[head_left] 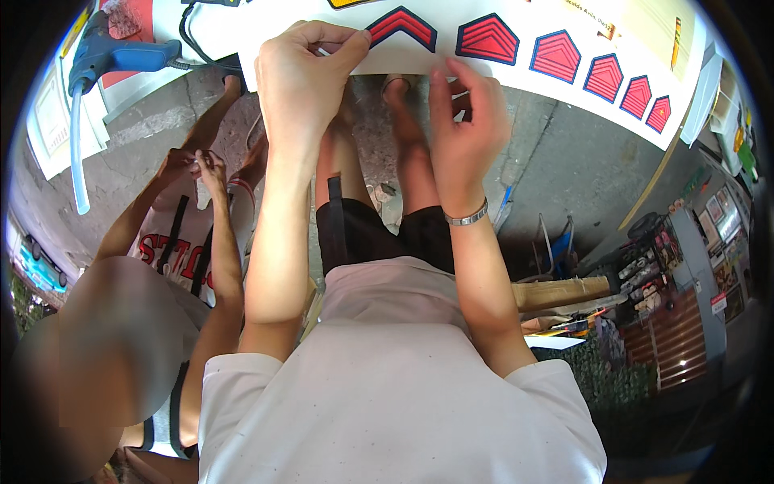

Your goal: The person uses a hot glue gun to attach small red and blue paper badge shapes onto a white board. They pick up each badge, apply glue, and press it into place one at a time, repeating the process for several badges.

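My left hand point(302, 68) pinches a small thin white piece at the near edge of a white board point(564, 89), just left of a red chevron shape with a dark blue border point(401, 24). My right hand point(466, 113) hovers at the board's edge below a red pentagon shape point(487, 39), fingers curled, with a metal bracelet point(468, 218) on the wrist. I cannot tell whether it holds anything. Several more red pentagons point(603, 77) shrink in size toward the right along the board.
A blue glue gun point(113, 55) with a white glue stick lies at the far left on the board. Another person point(185, 242) stands at my left, hands together. Concrete floor lies below; shelves of goods point(685, 290) stand at right.
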Demonstrator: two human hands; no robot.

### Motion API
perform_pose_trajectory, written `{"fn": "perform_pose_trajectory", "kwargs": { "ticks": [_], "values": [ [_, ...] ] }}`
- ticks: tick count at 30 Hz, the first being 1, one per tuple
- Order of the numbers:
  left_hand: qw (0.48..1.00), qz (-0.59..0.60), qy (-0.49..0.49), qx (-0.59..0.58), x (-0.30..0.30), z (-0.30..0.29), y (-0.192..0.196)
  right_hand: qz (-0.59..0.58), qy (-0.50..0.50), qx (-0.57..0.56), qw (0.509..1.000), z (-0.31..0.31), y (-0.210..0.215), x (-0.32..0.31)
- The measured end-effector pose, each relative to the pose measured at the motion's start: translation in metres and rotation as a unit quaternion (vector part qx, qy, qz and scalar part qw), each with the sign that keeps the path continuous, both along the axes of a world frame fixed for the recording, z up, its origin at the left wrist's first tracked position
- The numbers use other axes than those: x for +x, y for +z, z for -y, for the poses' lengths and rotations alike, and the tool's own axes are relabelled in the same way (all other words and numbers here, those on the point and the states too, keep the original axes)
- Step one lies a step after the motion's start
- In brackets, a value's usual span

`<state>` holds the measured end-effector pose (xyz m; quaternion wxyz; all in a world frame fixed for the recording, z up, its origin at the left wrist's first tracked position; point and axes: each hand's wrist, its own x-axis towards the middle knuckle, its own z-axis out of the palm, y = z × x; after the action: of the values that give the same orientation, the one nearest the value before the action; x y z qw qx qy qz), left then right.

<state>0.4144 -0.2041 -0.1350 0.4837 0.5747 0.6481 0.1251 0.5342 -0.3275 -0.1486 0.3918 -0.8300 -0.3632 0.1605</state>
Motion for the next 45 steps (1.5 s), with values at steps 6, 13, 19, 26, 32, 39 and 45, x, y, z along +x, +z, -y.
{"fn": "perform_pose_trajectory", "kwargs": {
  "ticks": [6, 13, 19, 26, 32, 39, 45],
  "values": [
    [0.999, 0.036, -0.01, 0.019, -0.001, 0.0, -0.004, 0.097, 0.097, 0.0, 0.991, 0.009, -0.009, 0.004],
    [0.999, 0.014, -0.021, 0.028, 0.001, 0.0, 0.0, 0.111, 0.106, -0.047, 0.987, 0.008, -0.013, 0.006],
    [1.0, 0.004, -0.005, 0.01, 0.001, -0.001, 0.001, 0.111, 0.103, -0.042, 0.988, 0.008, -0.015, 0.005],
    [0.999, 0.005, -0.01, 0.031, 0.002, -0.002, 0.001, 0.114, 0.1, -0.033, 0.988, 0.007, -0.017, 0.006],
    [0.921, -0.057, -0.207, 0.325, -0.022, -0.017, 0.006, 0.134, 0.124, -0.001, 0.983, 0.009, 0.006, 0.032],
    [0.814, -0.043, -0.455, 0.36, -0.039, -0.01, -0.008, 0.23, 0.277, -0.044, 0.932, -0.008, -0.001, 0.054],
    [0.782, -0.096, -0.456, 0.414, -0.04, -0.003, -0.027, 0.223, 0.278, -0.051, 0.933, -0.008, -0.009, 0.055]
  ]
}}
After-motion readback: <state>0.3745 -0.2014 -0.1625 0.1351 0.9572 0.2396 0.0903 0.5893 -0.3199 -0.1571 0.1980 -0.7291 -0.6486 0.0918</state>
